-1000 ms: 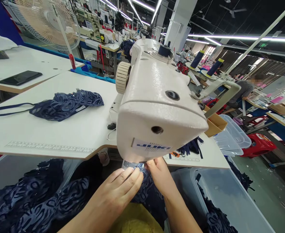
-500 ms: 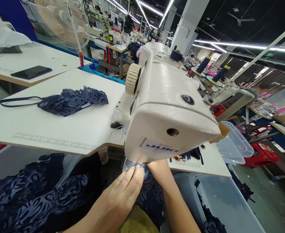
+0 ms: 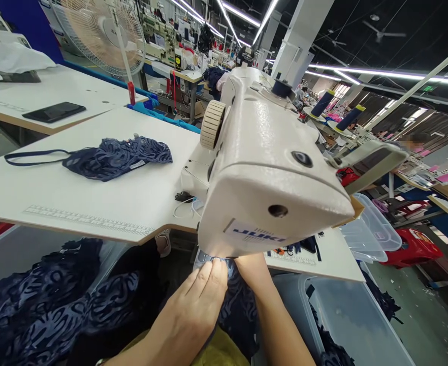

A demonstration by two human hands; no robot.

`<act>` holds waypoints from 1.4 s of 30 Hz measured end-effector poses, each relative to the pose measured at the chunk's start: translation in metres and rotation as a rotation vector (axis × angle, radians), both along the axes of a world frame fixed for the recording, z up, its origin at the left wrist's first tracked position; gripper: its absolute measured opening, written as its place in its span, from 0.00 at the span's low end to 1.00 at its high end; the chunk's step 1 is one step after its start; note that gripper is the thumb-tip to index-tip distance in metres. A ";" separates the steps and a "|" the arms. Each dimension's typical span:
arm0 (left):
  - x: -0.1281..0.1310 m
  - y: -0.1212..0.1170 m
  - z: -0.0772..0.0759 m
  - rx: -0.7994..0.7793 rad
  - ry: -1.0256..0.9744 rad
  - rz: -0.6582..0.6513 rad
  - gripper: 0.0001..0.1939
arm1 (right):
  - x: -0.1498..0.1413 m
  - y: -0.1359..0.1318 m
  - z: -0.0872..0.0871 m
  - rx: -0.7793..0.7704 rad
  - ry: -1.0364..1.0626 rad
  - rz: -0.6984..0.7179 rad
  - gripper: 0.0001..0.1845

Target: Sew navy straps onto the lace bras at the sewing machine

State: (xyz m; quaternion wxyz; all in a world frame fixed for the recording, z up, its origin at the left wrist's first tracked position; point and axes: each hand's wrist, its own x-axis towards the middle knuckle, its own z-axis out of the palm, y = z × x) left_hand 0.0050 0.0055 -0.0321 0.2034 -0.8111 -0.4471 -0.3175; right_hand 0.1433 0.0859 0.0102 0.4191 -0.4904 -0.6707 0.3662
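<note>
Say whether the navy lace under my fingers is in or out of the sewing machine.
In, apparently: the navy lace runs past the left hand and out of sight beneath the JUKI machine head.

Olive clothing (image 3: 222,349) — bare forearms (image 3: 275,317)

Left hand (image 3: 201,297) palm down, fingers (image 3: 217,274) together and pointing forward, knuckles slightly bent, thumb hidden. Left forearm (image 3: 144,343) bare, slanting in from lower left. Right hand (image 3: 252,267) near the left, fingertips out of sight; right forearm (image 3: 281,317) bare, angled inward.
</note>
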 end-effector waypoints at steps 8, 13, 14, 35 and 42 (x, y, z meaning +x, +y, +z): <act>0.007 0.001 0.000 0.002 -0.024 0.037 0.19 | -0.004 0.001 0.007 -0.024 0.027 -0.006 0.19; 0.006 0.002 0.001 0.029 -0.049 0.018 0.22 | -0.003 0.001 0.005 -0.040 0.002 -0.031 0.19; 0.006 0.002 0.001 0.023 -0.044 0.019 0.22 | -0.003 0.001 0.004 -0.039 -0.005 -0.032 0.19; 0.007 0.003 0.003 0.025 -0.011 0.017 0.14 | -0.006 0.006 0.001 -0.021 0.004 -0.031 0.21; 0.009 0.003 0.005 0.064 -0.024 0.097 0.14 | -0.003 0.005 -0.011 0.025 -0.038 -0.015 0.21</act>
